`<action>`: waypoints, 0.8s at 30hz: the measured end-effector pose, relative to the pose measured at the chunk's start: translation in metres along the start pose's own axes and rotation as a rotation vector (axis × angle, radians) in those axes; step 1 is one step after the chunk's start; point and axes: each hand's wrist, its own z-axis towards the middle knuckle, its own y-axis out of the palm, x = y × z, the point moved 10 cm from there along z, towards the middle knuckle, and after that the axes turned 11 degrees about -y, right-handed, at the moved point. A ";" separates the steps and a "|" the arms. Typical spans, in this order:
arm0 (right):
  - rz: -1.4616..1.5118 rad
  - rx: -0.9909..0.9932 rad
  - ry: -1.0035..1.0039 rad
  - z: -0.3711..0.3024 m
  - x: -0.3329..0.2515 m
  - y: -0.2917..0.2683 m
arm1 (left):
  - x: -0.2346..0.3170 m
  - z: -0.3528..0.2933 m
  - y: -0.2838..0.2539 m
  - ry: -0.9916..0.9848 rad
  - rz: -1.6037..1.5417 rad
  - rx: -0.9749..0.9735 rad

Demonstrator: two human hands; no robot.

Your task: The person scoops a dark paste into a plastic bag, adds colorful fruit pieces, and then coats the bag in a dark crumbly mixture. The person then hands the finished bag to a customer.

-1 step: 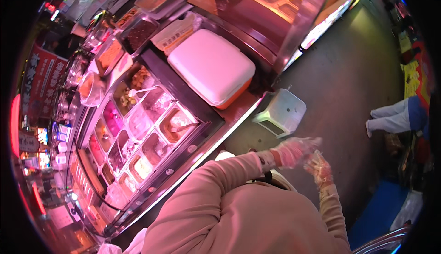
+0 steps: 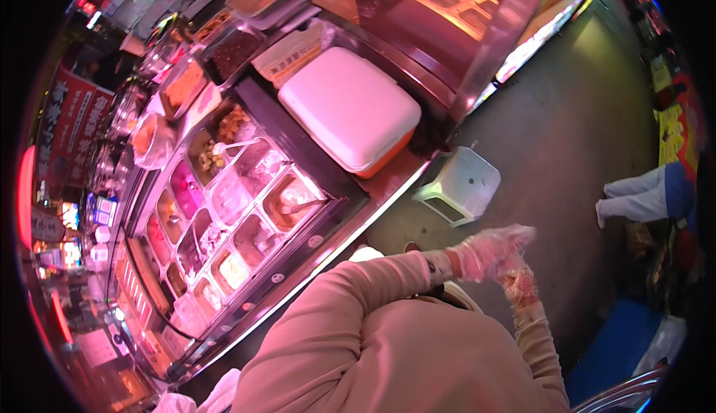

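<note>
My left hand wears a clear plastic glove and reaches across to the right, its fingers stretched out. Just below it, my right hand, also in a clear glove, comes up from the lower right and meets the underside of the left. Its fingertips are hidden behind the left hand, so how they are bent does not show. Nothing is visible in either hand apart from the gloves. Both hands are over the grey floor, off the counter's edge.
A counter of food tubs with spoons stands at left. A white-lidded box sits on it behind. A white stool is beyond my hands. A person in pale trousers is at far right; a blue mat lies nearer.
The hands have come together: the left now overlaps the right's fingertips, where before a small gap parted them. The whole view has shifted slightly.
</note>
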 end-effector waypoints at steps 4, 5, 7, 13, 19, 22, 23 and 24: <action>0.162 -0.069 -0.217 -0.015 -0.147 0.120 | 0.079 -0.036 -0.044 0.358 0.469 0.266; 0.141 -0.063 -0.259 -0.012 -0.180 0.135 | 0.052 -0.034 -0.055 0.151 0.334 0.259; 0.193 0.033 -0.210 -0.004 -0.198 0.136 | -0.011 -0.033 -0.053 -0.232 0.011 0.223; 0.258 0.031 0.045 0.011 -0.146 0.203 | 0.011 -0.044 -0.071 -0.178 0.053 -0.172; 0.021 -0.136 -0.290 0.071 -0.259 0.372 | -0.034 -0.122 -0.196 -0.497 -0.032 0.168; -0.111 -0.433 -0.566 0.111 -0.304 0.533 | 0.017 -0.164 -0.256 -0.437 -0.017 0.065; -0.154 -0.502 -0.694 0.129 -0.323 0.596 | 0.015 -0.179 -0.272 -0.486 -0.286 0.036; -0.171 -0.588 -0.826 0.150 -0.335 0.666 | 0.014 -0.202 -0.287 -0.534 -0.558 0.033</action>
